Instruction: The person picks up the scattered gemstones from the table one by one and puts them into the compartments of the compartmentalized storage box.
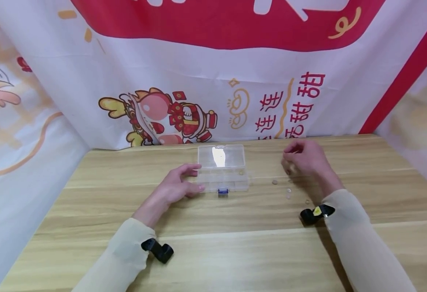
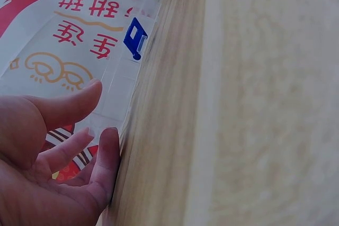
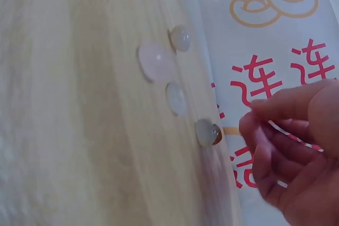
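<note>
A clear plastic compartment box (image 1: 223, 181) stands mid-table with its lid (image 1: 220, 156) raised and a blue latch (image 1: 223, 191) at the front. My left hand (image 1: 184, 182) lies at the box's left end, fingers fairly straight and touching it. The left wrist view shows the hand (image 2: 79, 146) beside the clear box (image 2: 119, 96) and blue latch (image 2: 135, 38). My right hand (image 1: 302, 158) hovers right of the box with fingers curled and fingertips (image 3: 259, 112) drawn together; nothing shows between them. Several pale stones (image 3: 176, 98) lie on the wood just beside it.
The wooden table (image 1: 235, 243) is walled on three sides by a white and red printed cloth (image 1: 213, 81). Small stones (image 1: 274, 182) lie scattered between box and right hand. Black wrist mounts (image 1: 160, 250) sit on both sleeves.
</note>
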